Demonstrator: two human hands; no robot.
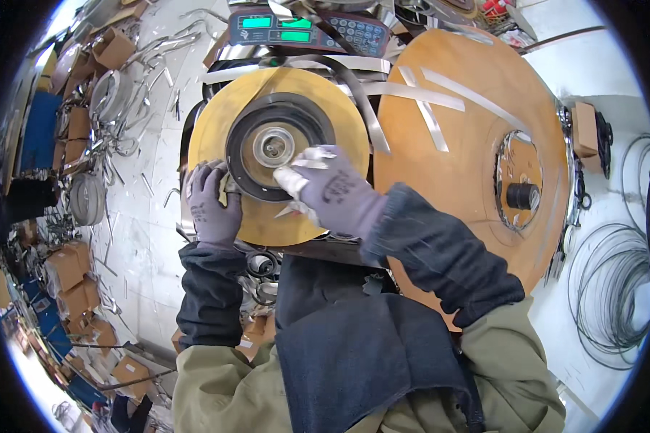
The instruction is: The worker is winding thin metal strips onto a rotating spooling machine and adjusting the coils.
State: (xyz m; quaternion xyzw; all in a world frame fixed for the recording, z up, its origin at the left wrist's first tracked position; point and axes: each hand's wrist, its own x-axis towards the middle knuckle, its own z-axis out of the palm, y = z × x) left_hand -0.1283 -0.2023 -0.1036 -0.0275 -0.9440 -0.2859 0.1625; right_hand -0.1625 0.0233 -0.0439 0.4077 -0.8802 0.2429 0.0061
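Note:
In front of me lies a round yellow disc (213, 133) with a black ring-shaped coil (242, 137) on it. A clear ring (274, 130) sits at the coil's middle. My left hand (213, 204), in a grey glove, rests on the disc's left side with its fingertips beside the coil and its thumb apart. My right hand (332, 184), gloved with pale wrapping on thumb and fingers, is closed over the coil's lower right. What its fingers hold, if anything, is hidden. A small pale pointed piece (285, 211) sticks out below that hand.
Behind the disc stands a scale display (307, 32) with green screens. At right, a large orange-brown round board (440, 195) carries metal strips (426, 108) and a black cylinder (522, 195). Wire coils (607, 296) lie far right; cardboard boxes (68, 267) and metal scraps lie left.

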